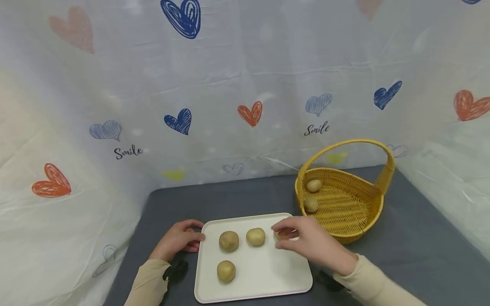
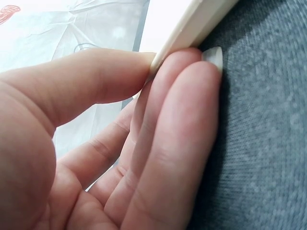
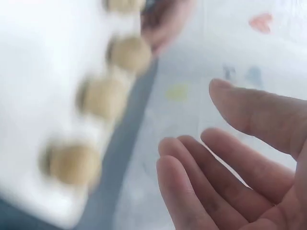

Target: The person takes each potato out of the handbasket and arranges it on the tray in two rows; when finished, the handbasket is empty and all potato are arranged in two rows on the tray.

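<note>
My left hand (image 1: 179,240) pinches the left rim of a white tray (image 1: 272,274); the left wrist view shows the thumb on the rim and the fingertips (image 2: 192,86) against its outer side. Three potatoes lie on the tray: one at back left (image 1: 229,241), one at back centre (image 1: 255,236), one at front left (image 1: 226,271). Another potato (image 1: 281,236) near the right side is partly hidden behind my right hand (image 1: 311,240). That hand hovers over it, thumb and fingers spread apart. In the right wrist view nothing lies between the fingers, and the potatoes appear blurred.
A yellow woven basket (image 1: 377,208) with a tall arched handle stands behind the tray on the right. Inside it, at the left, lie two potatoes (image 1: 314,185). A dark grey cloth (image 1: 183,202) covers the table. Heart-printed white curtains (image 1: 214,85) hang behind and at both sides.
</note>
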`<state>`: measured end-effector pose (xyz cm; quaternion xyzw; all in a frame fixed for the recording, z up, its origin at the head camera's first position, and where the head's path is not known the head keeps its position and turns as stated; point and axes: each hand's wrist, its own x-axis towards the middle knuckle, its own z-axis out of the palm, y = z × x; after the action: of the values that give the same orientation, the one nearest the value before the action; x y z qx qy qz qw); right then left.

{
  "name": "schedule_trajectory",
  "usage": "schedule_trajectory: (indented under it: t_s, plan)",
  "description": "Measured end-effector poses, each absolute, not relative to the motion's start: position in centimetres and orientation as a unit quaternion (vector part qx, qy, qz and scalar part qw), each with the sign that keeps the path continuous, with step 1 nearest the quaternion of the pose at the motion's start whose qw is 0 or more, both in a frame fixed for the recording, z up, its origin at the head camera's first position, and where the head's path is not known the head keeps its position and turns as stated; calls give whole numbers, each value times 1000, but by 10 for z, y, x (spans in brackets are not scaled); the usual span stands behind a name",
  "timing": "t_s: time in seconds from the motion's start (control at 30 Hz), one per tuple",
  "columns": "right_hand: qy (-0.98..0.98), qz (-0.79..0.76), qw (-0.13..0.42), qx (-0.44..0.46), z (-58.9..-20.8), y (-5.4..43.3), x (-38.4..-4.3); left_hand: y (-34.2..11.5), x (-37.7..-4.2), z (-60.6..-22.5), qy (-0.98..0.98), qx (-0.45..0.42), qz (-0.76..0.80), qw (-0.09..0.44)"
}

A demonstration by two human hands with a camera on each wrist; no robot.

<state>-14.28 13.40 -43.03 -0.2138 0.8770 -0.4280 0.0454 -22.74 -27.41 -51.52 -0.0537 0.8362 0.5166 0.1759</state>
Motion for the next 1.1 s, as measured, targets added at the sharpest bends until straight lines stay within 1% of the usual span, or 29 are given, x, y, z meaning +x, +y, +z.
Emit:
schedule_trajectory:
  t_s: [0.2,0.37,0.5,0.67,0.77,0.87,1.1]
  plan:
    - [908,-384,20,-168,-400,196,-163,-279,-225,-515,836,-60,516,179]
    - [932,-336,16,-135,-392,236,-195,-282,-223,-516,837,-61,514,178]
    - [938,-327,32,-114,-402,254,-232,-287,-221,-517,839,-71,511,173]
    - [933,-342,73,-88,-421,270,-269,-290,-218,-519,833,-69,520,176]
    - [930,-351,92,-67,-429,277,-279,-287,-219,-519,828,-59,528,182]
    - [930,-349,98,-51,-436,282,-284,-284,-221,-518,825,-53,530,187]
    - [941,-325,82,-40,-445,288,-295,-277,-225,-516,827,-49,529,186]
